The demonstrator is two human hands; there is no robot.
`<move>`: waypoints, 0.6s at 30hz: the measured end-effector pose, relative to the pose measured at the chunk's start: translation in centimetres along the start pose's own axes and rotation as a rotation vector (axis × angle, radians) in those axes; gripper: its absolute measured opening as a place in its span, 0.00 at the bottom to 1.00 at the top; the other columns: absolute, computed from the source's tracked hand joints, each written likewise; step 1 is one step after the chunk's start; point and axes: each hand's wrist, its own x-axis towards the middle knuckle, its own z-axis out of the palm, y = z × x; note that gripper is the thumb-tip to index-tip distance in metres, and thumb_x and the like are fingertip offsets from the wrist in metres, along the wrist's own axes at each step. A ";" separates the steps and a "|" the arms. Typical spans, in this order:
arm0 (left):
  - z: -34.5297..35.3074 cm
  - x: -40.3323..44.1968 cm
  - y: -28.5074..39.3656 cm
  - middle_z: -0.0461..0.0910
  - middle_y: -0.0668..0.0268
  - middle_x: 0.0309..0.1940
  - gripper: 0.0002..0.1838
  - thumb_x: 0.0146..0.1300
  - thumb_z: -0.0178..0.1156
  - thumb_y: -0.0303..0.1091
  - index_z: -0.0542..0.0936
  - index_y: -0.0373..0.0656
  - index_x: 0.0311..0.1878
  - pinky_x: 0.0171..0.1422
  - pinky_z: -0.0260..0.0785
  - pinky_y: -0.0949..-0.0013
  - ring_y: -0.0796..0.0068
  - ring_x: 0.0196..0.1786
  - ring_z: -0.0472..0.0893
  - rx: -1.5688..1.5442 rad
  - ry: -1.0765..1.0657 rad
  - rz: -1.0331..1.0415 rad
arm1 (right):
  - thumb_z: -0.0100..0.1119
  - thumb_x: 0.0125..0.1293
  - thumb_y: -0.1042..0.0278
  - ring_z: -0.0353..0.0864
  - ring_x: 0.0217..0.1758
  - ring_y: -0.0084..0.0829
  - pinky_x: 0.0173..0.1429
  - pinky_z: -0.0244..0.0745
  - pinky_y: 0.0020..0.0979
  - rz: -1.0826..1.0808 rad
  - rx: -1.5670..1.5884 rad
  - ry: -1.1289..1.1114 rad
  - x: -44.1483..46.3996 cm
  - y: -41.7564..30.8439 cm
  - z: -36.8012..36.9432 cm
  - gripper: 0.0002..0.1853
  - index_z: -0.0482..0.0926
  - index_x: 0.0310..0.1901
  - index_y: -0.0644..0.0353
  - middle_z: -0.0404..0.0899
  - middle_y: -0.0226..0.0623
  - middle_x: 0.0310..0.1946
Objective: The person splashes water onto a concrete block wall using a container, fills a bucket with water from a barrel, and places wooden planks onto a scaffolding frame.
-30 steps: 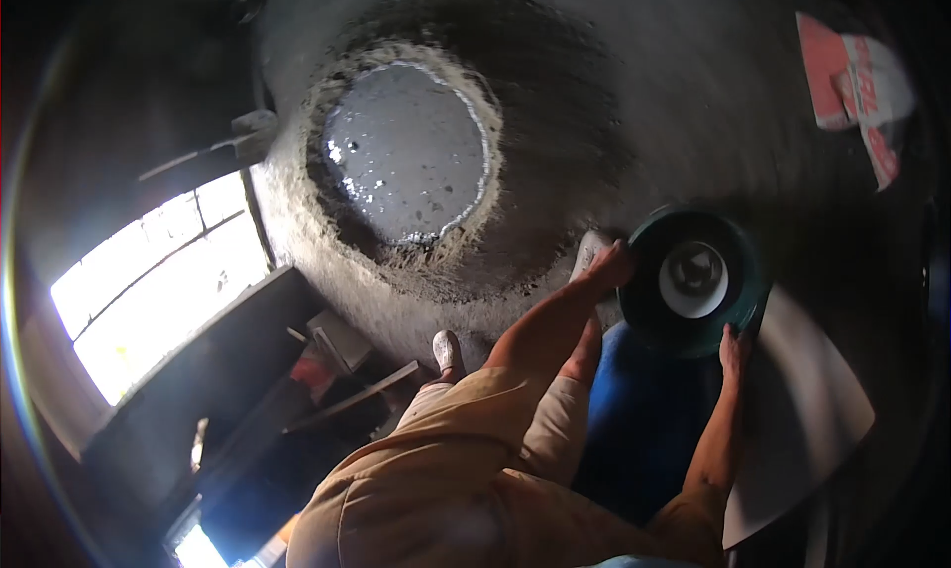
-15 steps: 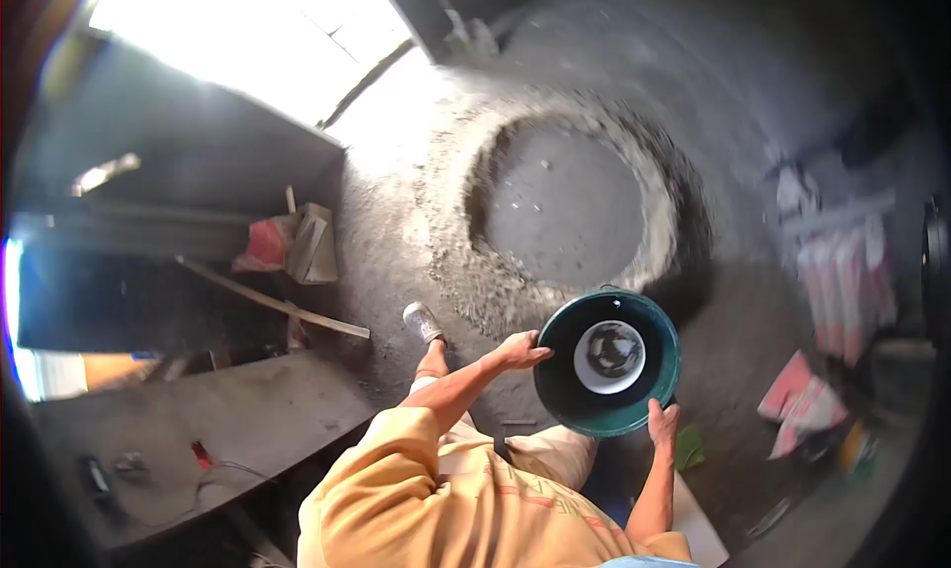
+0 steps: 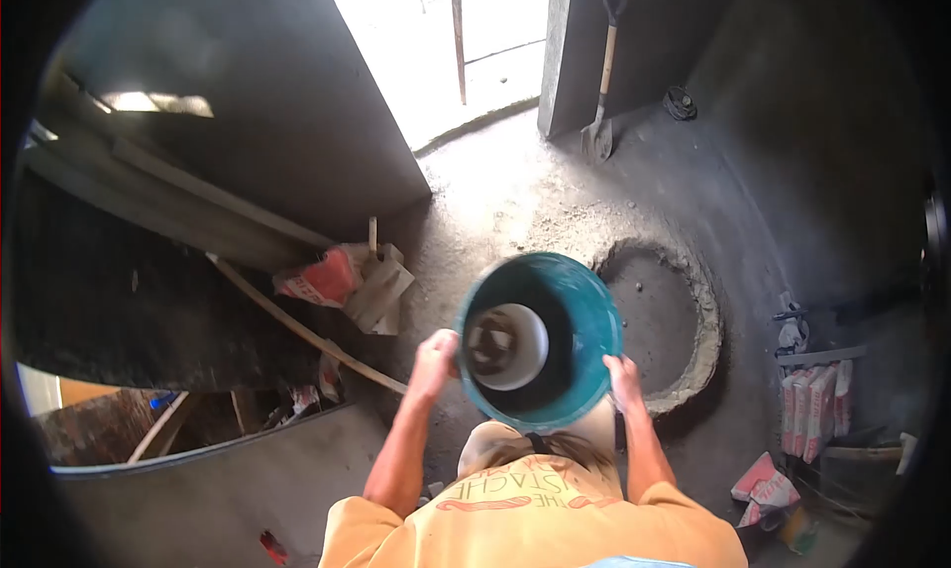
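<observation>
Two hands [image 3: 434,363] gripping opposite sides, teal bucket [image 3: 596,315] between, forearms [image 3: 404,449] extended forward

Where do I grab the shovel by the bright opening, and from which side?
Probably by its pale shaft, from the room side: the shovel stands blade down with the dark wall behind it, leaving that long, straight shaft exposed.

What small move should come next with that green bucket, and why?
Perhaps a short step toward the bright opening, passing left of the ring-shaped mound: the left hand and right hand grip opposite sides of the green bucket, a white container sits inside, and the mound lies ahead on the right, where a foot might catch.
</observation>
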 end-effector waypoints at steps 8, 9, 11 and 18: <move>-16.9 12.4 8.4 0.78 0.74 0.29 0.38 0.68 0.33 0.70 0.77 0.43 0.45 0.29 0.61 0.79 0.85 0.27 0.72 -0.248 0.356 0.087 | 0.54 0.63 0.61 0.80 0.31 0.23 0.31 0.78 0.25 -0.057 0.090 -0.397 18.2 -15.3 21.4 0.17 0.76 0.47 0.67 0.80 0.33 0.34; -15.9 14.1 11.3 0.80 0.72 0.36 0.39 0.68 0.32 0.70 0.76 0.42 0.49 0.33 0.64 0.79 0.84 0.31 0.75 -0.270 0.407 0.153 | 0.54 0.63 0.61 0.81 0.30 0.24 0.28 0.78 0.26 -0.049 0.055 -0.422 21.1 -17.5 23.7 0.18 0.76 0.47 0.67 0.80 0.34 0.34; -19.1 18.9 10.4 0.80 0.66 0.47 0.40 0.68 0.33 0.70 0.74 0.39 0.56 0.51 0.69 0.71 0.76 0.47 0.79 -0.385 0.393 0.189 | 0.55 0.63 0.60 0.81 0.29 0.25 0.26 0.78 0.27 -0.070 0.026 -0.509 28.3 -20.2 27.5 0.19 0.76 0.48 0.68 0.80 0.36 0.33; -18.3 36.1 13.7 0.70 0.63 0.65 0.42 0.67 0.36 0.70 0.66 0.39 0.67 0.72 0.55 0.60 0.65 0.68 0.67 -0.673 0.547 -0.060 | 0.57 0.61 0.65 0.75 0.36 0.21 0.43 0.72 0.27 -0.021 -0.391 -0.540 48.3 -36.2 34.3 0.15 0.77 0.46 0.66 0.79 0.33 0.33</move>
